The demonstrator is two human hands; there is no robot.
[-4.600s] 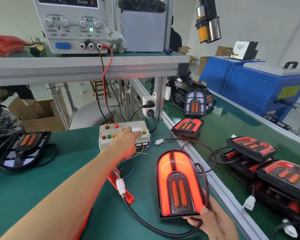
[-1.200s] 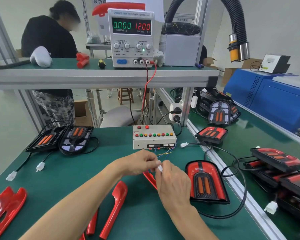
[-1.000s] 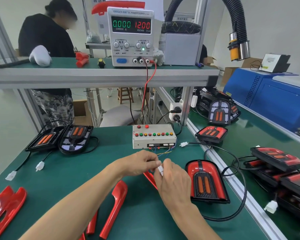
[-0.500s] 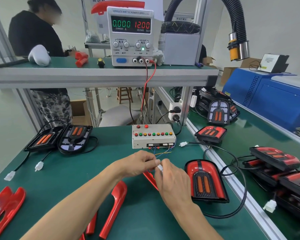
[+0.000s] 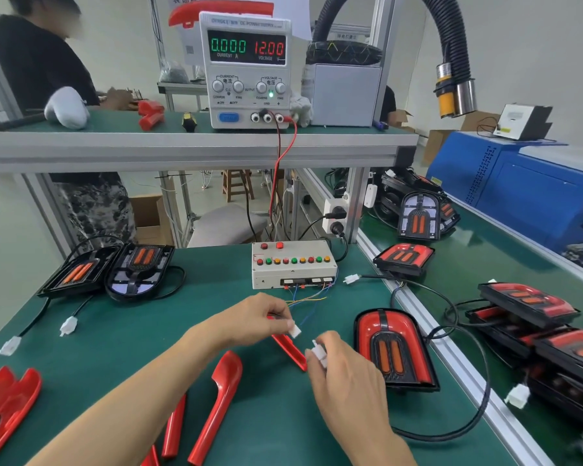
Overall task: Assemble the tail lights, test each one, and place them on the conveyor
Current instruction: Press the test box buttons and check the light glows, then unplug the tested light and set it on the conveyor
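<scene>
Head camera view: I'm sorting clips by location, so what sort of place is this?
Most likely a factory assembly and test station for vehicle tail lights: a DC power supply on the shelf, a push-button test box on the bench, and finished tail lights on the green conveyor.

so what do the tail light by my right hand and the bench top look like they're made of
Tail light: glossy moulded plastic, judging by the red lens highlights, with a matte black textured centre.
Bench top: dull green mat, probably rubber or vinyl; it shows almost no reflection.
</scene>
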